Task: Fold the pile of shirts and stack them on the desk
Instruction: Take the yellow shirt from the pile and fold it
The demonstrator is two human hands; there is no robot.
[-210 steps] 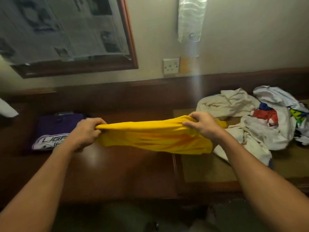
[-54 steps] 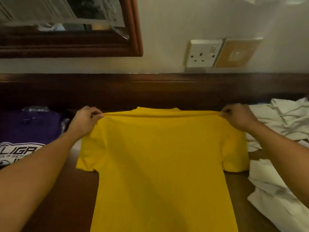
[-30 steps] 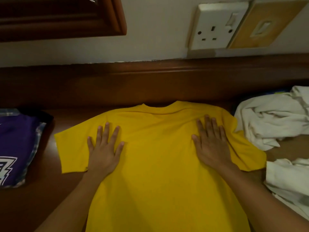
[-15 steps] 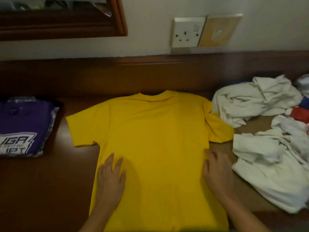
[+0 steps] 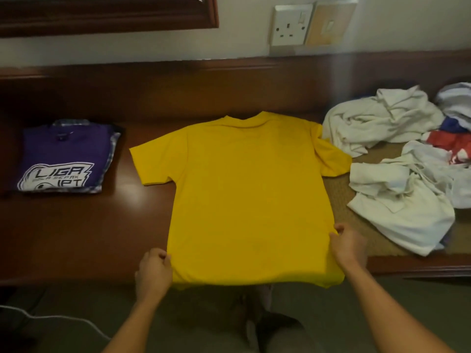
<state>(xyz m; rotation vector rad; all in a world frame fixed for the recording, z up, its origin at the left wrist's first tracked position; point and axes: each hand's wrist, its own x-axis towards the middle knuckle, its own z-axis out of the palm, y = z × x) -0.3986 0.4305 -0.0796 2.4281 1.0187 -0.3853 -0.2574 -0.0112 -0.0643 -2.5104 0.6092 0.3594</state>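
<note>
Purple folded shirt (image 5: 63, 154) print: "LIGA", "SEPAK", "IPT".

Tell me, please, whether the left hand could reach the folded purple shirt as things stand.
Probably yes: only bare desk lies between the left hand and the purple shirt, though its grip on the yellow shirt must release first.

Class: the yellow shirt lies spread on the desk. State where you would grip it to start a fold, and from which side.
Grip the yellow shirt at its two side edges near the hem, from the near side of the desk. It lies flat, collar toward the wall, hem drooping over the front edge, so those edges are free to pinch; the left hand and right hand pinch there.
</note>
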